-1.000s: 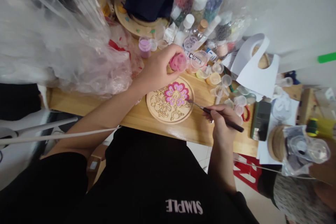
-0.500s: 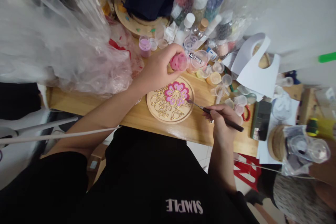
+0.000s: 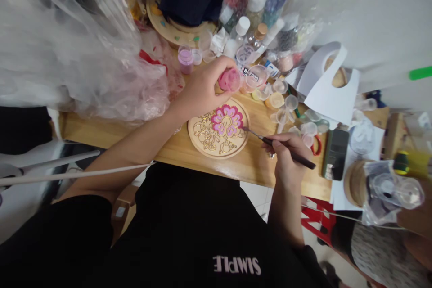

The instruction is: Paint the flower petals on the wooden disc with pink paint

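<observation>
My left hand [image 3: 219, 81] is closed around a small clear jar of pink paste [image 3: 230, 80], tilted above the far edge of a round wooden plaque [image 3: 216, 152]. The plaque bears gold outlines and a flower [image 3: 227, 120] filled in with pink and deep red; the lower and left motifs show bare wood. Between the fingers of my right hand [image 3: 286, 153] is a palette knife [image 3: 293, 156] with a dark handle. Its thin metal tip lies at the right edge of the flower; whether it touches the surface I cannot tell.
An uncapped lilac jar [image 3: 186, 60] stands behind my left wrist. Bottles [image 3: 241, 28] and small plastic cups [image 3: 276, 100] crowd the back and right. Red-handled scissors [image 3: 316, 146] and a phone [image 3: 336, 155] lie at right. Plastic bags [image 3: 84, 54] cover the left.
The palette knife and my right hand have shifted very slightly right. My left hand and the jar hold their place. A person at lower right has moved a little.
</observation>
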A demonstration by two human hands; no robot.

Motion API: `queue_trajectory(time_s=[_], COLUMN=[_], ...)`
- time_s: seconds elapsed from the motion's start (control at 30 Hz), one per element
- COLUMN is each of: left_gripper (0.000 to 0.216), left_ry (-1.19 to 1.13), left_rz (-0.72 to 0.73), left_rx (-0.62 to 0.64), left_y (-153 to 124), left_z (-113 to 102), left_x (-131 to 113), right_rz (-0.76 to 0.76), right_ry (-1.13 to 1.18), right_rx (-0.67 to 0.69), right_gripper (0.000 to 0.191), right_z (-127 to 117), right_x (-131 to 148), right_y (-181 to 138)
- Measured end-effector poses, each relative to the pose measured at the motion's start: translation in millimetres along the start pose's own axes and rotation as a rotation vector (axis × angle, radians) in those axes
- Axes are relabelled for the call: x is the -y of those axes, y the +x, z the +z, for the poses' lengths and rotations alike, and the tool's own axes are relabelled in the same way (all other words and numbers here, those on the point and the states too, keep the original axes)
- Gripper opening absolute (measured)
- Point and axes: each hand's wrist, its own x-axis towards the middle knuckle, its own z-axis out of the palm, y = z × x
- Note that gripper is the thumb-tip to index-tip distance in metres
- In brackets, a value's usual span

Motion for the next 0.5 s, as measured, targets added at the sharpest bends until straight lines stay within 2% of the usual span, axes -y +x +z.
queue_trajectory(time_s=[0.17, 0.5], left_gripper=[0.031, 0.031], left_ry=[-0.024, -0.081], left_rz=[-0.014, -0.131], left_rx=[0.019, 0.042], left_y=[0, 3], left_z=[-1, -4], left_x=[-1, -10], right_rz=[0.004, -0.028], right_ry=[0.003, 0.036], right_rx=[0.002, 0.036], right_gripper=[0.008, 0.011], right_z=[0, 2], right_x=[-2, -5], right_y=[1, -1])
